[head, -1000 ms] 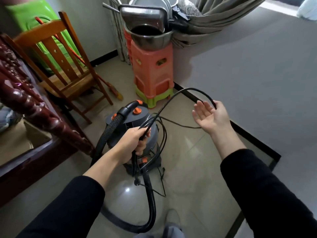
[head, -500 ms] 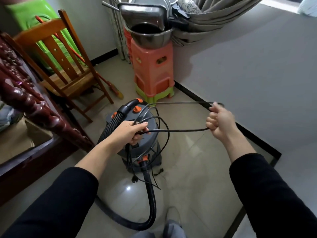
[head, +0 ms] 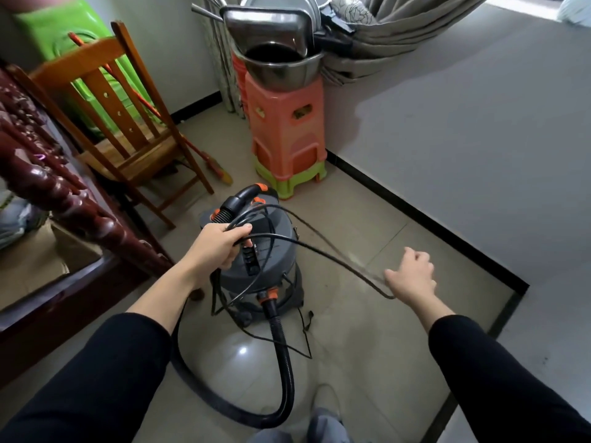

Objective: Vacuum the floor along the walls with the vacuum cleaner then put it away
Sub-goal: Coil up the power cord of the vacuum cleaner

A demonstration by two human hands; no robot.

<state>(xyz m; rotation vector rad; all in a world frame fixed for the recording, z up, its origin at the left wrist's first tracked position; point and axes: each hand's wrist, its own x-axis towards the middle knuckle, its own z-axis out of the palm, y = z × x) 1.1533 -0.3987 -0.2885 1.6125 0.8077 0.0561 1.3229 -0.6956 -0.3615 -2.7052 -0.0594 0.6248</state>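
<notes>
A grey canister vacuum cleaner (head: 275, 251) with orange fittings stands on the tiled floor in front of me. Its black hose (head: 287, 378) curves from the front port down past my feet and back up to the top. My left hand (head: 217, 247) grips several loops of the black power cord (head: 319, 247) just above the canister's lid. A loop of that cord stretches right to my right hand (head: 412, 273), which is palm down with curled fingers and holds the loop's end at the thumb. The cord there is motion-blurred.
Stacked orange and green plastic stools (head: 287, 132) carrying metal basins (head: 278, 65) stand in the corner behind the vacuum. A wooden chair (head: 128, 145) and a broom (head: 217, 167) are at the left, beside dark carved wooden furniture (head: 64, 193). The wall (head: 463, 123) with a black baseboard (head: 415, 212) runs along the right.
My right hand went from open palm to gripping the cord, then swung down and to the right with the loop. My left hand rose slightly, gathering more loops.
</notes>
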